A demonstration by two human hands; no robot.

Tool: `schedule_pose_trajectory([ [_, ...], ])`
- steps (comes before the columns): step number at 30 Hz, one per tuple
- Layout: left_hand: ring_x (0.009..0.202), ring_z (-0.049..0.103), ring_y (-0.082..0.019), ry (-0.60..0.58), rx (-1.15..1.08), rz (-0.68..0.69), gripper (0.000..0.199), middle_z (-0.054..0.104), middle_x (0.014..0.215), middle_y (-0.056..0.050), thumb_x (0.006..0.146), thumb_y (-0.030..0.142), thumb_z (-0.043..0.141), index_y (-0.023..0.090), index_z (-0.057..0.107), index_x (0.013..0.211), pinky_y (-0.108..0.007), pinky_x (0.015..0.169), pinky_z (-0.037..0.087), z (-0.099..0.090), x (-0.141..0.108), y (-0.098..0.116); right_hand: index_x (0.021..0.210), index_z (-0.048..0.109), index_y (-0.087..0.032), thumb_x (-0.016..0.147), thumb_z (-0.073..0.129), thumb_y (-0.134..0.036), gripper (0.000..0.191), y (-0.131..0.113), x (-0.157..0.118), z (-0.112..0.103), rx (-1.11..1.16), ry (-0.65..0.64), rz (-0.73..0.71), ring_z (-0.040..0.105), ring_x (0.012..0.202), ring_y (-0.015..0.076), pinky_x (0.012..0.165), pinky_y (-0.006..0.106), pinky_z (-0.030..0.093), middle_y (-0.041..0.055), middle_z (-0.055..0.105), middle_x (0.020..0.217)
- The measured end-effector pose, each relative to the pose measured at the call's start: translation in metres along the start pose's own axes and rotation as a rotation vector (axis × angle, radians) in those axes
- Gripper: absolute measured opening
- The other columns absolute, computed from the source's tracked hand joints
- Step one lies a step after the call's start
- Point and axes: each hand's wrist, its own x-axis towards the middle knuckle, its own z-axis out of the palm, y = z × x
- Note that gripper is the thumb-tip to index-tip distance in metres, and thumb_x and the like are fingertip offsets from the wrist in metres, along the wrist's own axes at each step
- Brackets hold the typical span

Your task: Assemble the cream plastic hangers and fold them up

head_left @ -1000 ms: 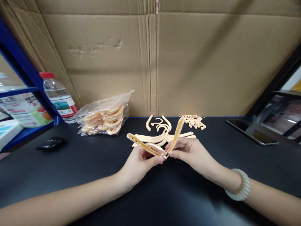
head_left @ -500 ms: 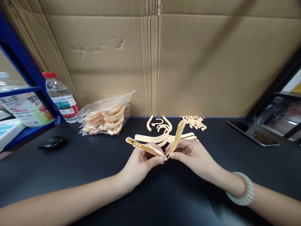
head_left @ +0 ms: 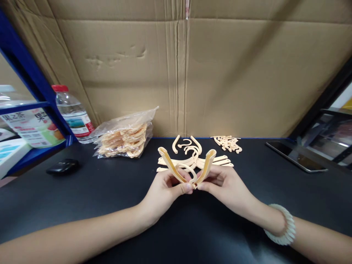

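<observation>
Hanger (head_left: 206,168), looking light and stiff: left hand (head_left: 162,191) and right hand (head_left: 228,183) are pinching near end, seemingly best hold.

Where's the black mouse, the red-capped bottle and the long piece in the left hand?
Black mouse (head_left: 63,167): head view, on its top.
Red-capped bottle (head_left: 78,124): head view, on its label.
Long piece (head_left: 172,167): head view, on its hollow side.

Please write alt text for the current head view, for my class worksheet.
A person's left hand and right hand hold two curved cream pieces in a V, with a hook between them. Beyond, on a black table, lie more cream parts and a filled clear bag.
</observation>
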Motion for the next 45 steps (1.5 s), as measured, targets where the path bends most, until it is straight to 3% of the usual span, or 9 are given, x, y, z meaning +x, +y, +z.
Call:
schedule_pose_trajectory([
  [8, 0.065, 0.061, -0.013, 0.027, -0.044, -0.018, 0.019, 0.066, 0.069, 0.0, 0.066, 0.024, 0.082, 0.015, 0.066, 0.072, -0.025, 0.068, 0.05, -0.001, 0.0, -0.002, 0.08, 0.072, -0.021, 0.071, 0.076, -0.029, 0.012, 0.002, -0.002, 0.003, 0.019, 0.029, 0.018, 0.072, 0.075, 0.0199, 0.074, 0.035, 0.06, 0.0027, 0.075, 0.079],
  [19, 0.066, 0.064, -0.01, 0.051, -0.1, -0.053, 0.024, 0.068, 0.075, -0.001, 0.069, 0.026, 0.081, 0.013, 0.065, 0.08, -0.021, 0.066, 0.055, 0.0, -0.001, -0.003, 0.083, 0.069, -0.02, 0.075, 0.074, -0.03, 0.014, 0.004, 0.0, 0.005, 0.092, 0.019, 0.036, 0.07, 0.082, 0.0195, 0.079, 0.035, 0.058, 0.0039, 0.073, 0.086],
  [22, 0.063, 0.063, -0.01, 0.077, -0.077, -0.056, 0.026, 0.066, 0.071, 0.0, 0.07, 0.027, 0.081, 0.013, 0.063, 0.083, -0.02, 0.062, 0.055, 0.0, -0.001, -0.003, 0.087, 0.068, -0.02, 0.075, 0.074, -0.029, 0.016, -0.005, 0.004, -0.005, 0.084, -0.004, 0.016, 0.068, 0.086, 0.0184, 0.078, 0.032, 0.056, 0.0043, 0.071, 0.093],
  [25, 0.061, 0.062, -0.008, 0.128, -0.069, -0.041, 0.025, 0.063, 0.072, 0.002, 0.07, 0.026, 0.081, 0.014, 0.062, 0.082, -0.018, 0.059, 0.054, 0.0, -0.001, -0.003, 0.084, 0.066, -0.02, 0.075, 0.075, -0.026, 0.014, -0.017, 0.009, -0.029, 0.071, 0.026, 0.011, 0.063, 0.066, 0.0111, 0.061, 0.024, 0.054, 0.0014, 0.067, 0.085],
  [27, 0.061, 0.062, -0.008, 0.161, -0.052, -0.03, 0.026, 0.063, 0.076, 0.002, 0.07, 0.026, 0.08, 0.014, 0.061, 0.081, -0.018, 0.059, 0.054, -0.001, -0.001, -0.002, 0.079, 0.067, -0.019, 0.074, 0.076, -0.026, 0.013, -0.023, 0.013, -0.048, -0.028, -0.068, 0.022, 0.061, 0.058, 0.0093, 0.057, 0.023, 0.052, 0.0004, 0.066, 0.078],
  [30, 0.059, 0.062, -0.009, 0.233, -0.016, 0.015, 0.027, 0.063, 0.073, 0.002, 0.07, 0.028, 0.079, 0.014, 0.059, 0.081, -0.019, 0.056, 0.053, -0.006, 0.002, 0.001, 0.079, 0.068, -0.017, 0.068, 0.08, -0.027, 0.019, -0.028, 0.018, -0.071, -0.176, -0.194, 0.053, 0.066, 0.063, 0.014, 0.063, 0.027, 0.054, 0.0013, 0.069, 0.074],
  [37, 0.044, 0.046, -0.005, 0.499, 0.058, 0.157, 0.019, 0.056, 0.058, 0.005, 0.071, 0.028, 0.069, 0.015, 0.054, 0.072, -0.017, 0.043, 0.038, -0.035, 0.023, 0.011, 0.083, 0.072, -0.018, 0.071, 0.077, -0.039, 0.025, -0.028, 0.024, -0.091, -0.546, -0.267, 0.036, 0.067, 0.071, 0.0173, 0.064, 0.028, 0.051, 0.0032, 0.072, 0.076],
  [41, 0.049, 0.045, -0.008, 0.512, 0.28, 0.197, 0.02, 0.051, 0.056, 0.005, 0.073, 0.033, 0.067, 0.017, 0.054, 0.072, -0.02, 0.046, 0.037, -0.048, 0.031, 0.009, 0.083, 0.072, -0.019, 0.075, 0.072, -0.041, 0.024, -0.023, 0.025, -0.095, -0.707, -0.33, 0.037, 0.066, 0.072, 0.0173, 0.067, 0.029, 0.049, 0.0023, 0.071, 0.076],
  [45, 0.058, 0.047, -0.012, 0.492, 0.667, 0.34, 0.016, 0.052, 0.061, 0.004, 0.078, 0.03, 0.06, 0.017, 0.054, 0.07, -0.025, 0.056, 0.038, -0.052, 0.03, 0.008, 0.08, 0.07, -0.018, 0.076, 0.07, -0.038, 0.02, -0.017, 0.027, -0.098, -0.805, -0.353, 0.008, 0.064, 0.073, 0.0169, 0.069, 0.029, 0.046, 0.0016, 0.07, 0.077],
])
